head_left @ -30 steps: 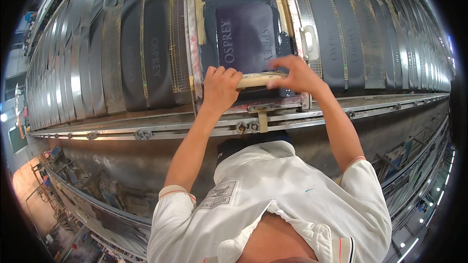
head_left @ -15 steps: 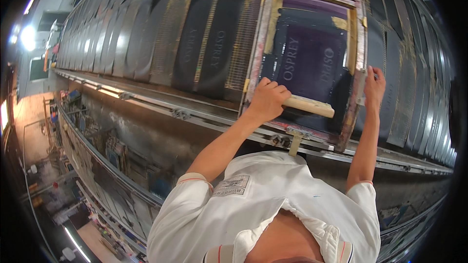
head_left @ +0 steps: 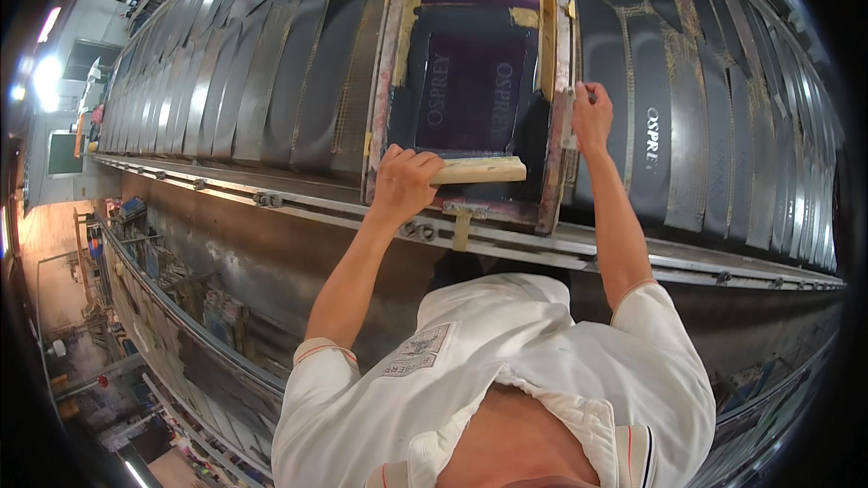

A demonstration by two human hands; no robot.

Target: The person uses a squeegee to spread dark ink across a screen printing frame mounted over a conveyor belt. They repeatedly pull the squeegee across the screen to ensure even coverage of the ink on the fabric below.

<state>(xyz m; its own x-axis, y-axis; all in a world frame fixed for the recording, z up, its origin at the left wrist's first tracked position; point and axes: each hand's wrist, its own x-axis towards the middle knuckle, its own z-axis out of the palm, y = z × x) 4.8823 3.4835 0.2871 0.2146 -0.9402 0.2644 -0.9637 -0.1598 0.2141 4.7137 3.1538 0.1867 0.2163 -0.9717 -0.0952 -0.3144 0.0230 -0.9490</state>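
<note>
A screen-printing frame (head_left: 561,36) with a dark purple mesh lies over black sheet pieces on a long table. Across the near part of its mesh rests a squeegee (head_left: 488,170) with a pale wooden handle. My left hand (head_left: 405,183) is closed round the squeegee's left end, next to the frame's left side. At the frame's right side, beside a metal strip (head_left: 569,122), my right hand (head_left: 592,117) has its fingers curled in against the edge. Its exact grip is partly hidden. Dark ink borders the lettered window in the mesh (head_left: 470,81).
Black pieces (head_left: 316,72) cover the table on both sides; one at right (head_left: 653,136) carries bright white lettering. A metal rail (head_left: 344,217) with several stops runs along the table's near edge. A second long table (head_left: 208,316) stands behind me at left.
The frame has shifted left along the table with the squeegee and both my hands. A piece with white lettering now shows to its right. My left hand still holds the squeegee.
</note>
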